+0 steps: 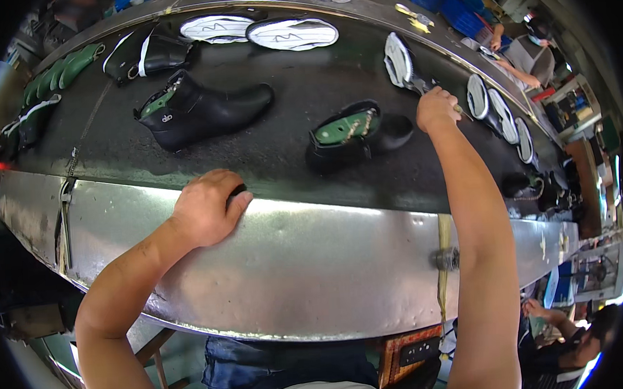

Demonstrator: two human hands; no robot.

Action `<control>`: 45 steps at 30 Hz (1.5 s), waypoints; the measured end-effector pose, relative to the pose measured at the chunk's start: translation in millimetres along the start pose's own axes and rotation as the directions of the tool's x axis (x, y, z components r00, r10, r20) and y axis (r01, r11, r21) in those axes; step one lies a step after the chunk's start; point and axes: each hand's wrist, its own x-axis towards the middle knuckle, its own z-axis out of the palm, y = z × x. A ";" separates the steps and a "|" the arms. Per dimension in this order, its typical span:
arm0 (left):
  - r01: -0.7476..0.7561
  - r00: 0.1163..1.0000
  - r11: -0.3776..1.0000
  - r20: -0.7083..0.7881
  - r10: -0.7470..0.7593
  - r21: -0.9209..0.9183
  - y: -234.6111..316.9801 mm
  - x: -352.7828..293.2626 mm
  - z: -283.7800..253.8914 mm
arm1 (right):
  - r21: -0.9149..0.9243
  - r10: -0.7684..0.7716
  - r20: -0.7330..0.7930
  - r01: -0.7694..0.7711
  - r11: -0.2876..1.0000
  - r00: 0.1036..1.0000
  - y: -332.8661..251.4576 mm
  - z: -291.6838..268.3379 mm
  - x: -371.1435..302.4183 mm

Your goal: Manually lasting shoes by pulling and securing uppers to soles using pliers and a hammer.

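Note:
My right hand (439,110) reaches far out over the dark conveyor belt, closed around a hand tool (418,85) with a grey metal end; its exact kind is hard to make out. The tool's tip meets the lower end of a dark shoe with a white sole (397,60). On the metal ledge at the belt's near edge rests my left hand (212,208), fingers bent, thumb apart, holding nothing that I can see. Beyond it lies a black ankle boot (205,108) on its side, green showing inside. A second black boot (351,137) with a green insole lies between my hands.
White-soled shoes (292,35) line the belt's far side, and more (501,114) lie at right. Green shoe forms (62,72) are at far left. The metal ledge (315,265) runs before me. Across the belt a person (533,56) works; another (580,342) is at lower right.

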 end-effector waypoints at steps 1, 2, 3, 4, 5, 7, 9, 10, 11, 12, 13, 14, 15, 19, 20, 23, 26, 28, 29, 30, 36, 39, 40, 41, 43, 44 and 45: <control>-0.066 0.997 0.997 -0.031 0.068 0.044 -0.4 2.2 1.1 | -0.057 0.025 0.002 -0.024 0.998 1.000 -3.8 3.7 6.7; -0.066 0.997 0.997 -0.025 0.067 0.048 0.9 3.4 1.2 | -0.189 0.025 -0.025 -0.029 0.981 0.999 -6.6 6.8 11.9; -0.032 0.999 0.999 -0.001 0.032 0.025 1.8 4.1 0.7 | -0.057 0.017 -0.055 -0.020 0.998 0.998 -0.8 7.8 15.3; -0.005 1.000 1.000 0.030 0.004 0.013 2.9 5.1 -0.1 | 0.078 0.020 -0.085 -0.013 0.997 0.996 -1.5 8.8 19.9; 0.021 0.998 1.000 0.058 -0.021 0.003 3.9 5.0 -1.4 | -0.283 -0.306 -0.014 0.290 0.914 0.952 8.9 10.3 18.5; 0.036 0.998 0.999 0.059 -0.036 0.000 5.2 4.1 -2.1 | -0.043 -0.226 0.067 0.229 0.972 0.972 21.4 4.0 24.4; 0.046 0.996 0.999 0.071 -0.045 -0.002 4.1 3.6 -2.1 | 0.419 -0.208 0.035 0.175 0.891 0.977 27.6 -10.7 28.2; 0.046 0.997 0.999 0.069 -0.046 0.008 3.4 3.1 -2.4 | 0.686 -0.219 0.124 0.076 0.723 0.968 29.6 -23.3 28.0; 0.070 0.995 0.998 0.072 -0.070 0.008 3.0 2.9 -2.7 | 0.848 -0.195 0.217 -0.086 0.522 0.956 30.3 -38.3 24.9; 0.101 0.990 0.995 0.097 -0.101 0.005 2.5 2.3 -3.3 | 0.936 -0.308 0.194 -0.081 0.342 0.932 28.6 -54.9 17.7; 0.107 0.988 0.994 0.110 -0.105 -0.012 2.4 1.4 -3.8 | 0.974 -0.353 0.178 -0.112 0.198 0.918 27.0 -73.0 6.1; 0.123 0.984 0.992 0.131 -0.120 -0.011 2.2 1.2 -4.3 | 0.988 -0.375 0.152 -0.140 0.059 0.914 26.1 -91.1 -10.6; 0.157 0.979 0.988 0.132 -0.157 0.007 3.0 0.3 -4.3 | 0.994 -0.408 0.101 -0.081 0.066 0.907 24.7 -108.4 -32.3; 0.157 0.985 0.978 -0.044 -0.164 -0.139 11.9 -8.1 -10.7 | 0.995 -0.479 -0.088 0.099 -0.001 0.873 38.4 -164.0 -149.8; 0.136 0.975 0.946 -0.132 -0.181 -0.296 16.9 -13.2 -15.1 | 0.987 -0.523 -0.162 0.146 -0.072 0.837 48.3 -175.9 -179.0; 0.146 0.869 0.215 0.022 -0.495 -0.966 41.4 -45.8 -34.0 | 0.971 -0.567 -0.156 0.232 0.063 0.809 82.6 -201.0 -255.6; -0.245 0.946 -0.445 -0.113 -0.304 -0.861 68.4 -129.1 -64.6 | 0.933 -0.670 -0.145 0.326 0.152 0.728 115.6 -197.0 -330.6; -0.294 0.954 -0.637 -0.256 -0.155 -0.713 82.7 -195.0 -75.2 | 0.811 -0.781 -0.126 0.517 0.274 0.612 139.3 -187.8 -378.5; -0.363 0.915 -0.592 -0.154 -0.373 -0.720 95.0 -236.1 -69.4 | 0.734 -0.823 -0.114 0.605 0.308 0.557 149.2 -179.2 -402.7; -0.300 0.925 -0.520 -0.109 -0.365 -0.800 98.7 -272.0 -63.2 | 0.665 -0.860 -0.078 0.669 0.332 0.505 157.8 -167.9 -427.5; 0.315 0.909 -0.313 0.380 -0.170 -0.896 111.8 -456.6 9.6 | 0.486 -0.869 -0.070 0.777 0.399 0.490 196.8 -46.8 -569.1; 0.456 0.826 0.671 0.559 -0.073 -0.585 128.3 -489.0 38.5 | 0.380 -0.861 0.102 0.781 0.496 0.498 207.3 29.8 -625.6; 0.362 0.800 0.801 0.601 -0.004 -0.477 143.8 -489.4 51.4 | 0.349 -0.851 0.185 0.777 0.525 0.492 212.4 51.2 -642.6; 0.211 0.801 0.881 0.592 0.092 -0.423 161.3 -483.6 63.3 | 0.356 -0.844 0.106 0.772 0.526 0.526 218.5 68.1 -657.3; 0.087 0.816 0.976 0.577 0.045 -0.198 190.4 -458.4 81.1 | 0.364 -0.813 -0.012 0.759 0.539 0.583 232.1 90.8 -678.6; -0.063 0.849 0.995 0.520 0.091 -0.072 201.5 -436.8 89.5 | 0.392 -0.807 -0.077 0.762 0.516 0.586 241.5 95.5 -683.2; -0.097 0.804 0.995 0.587 0.095 -0.027 210.4 -413.1 97.3 | 0.425 -0.797 -0.076 0.742 0.518 0.600 248.4 97.2 -687.2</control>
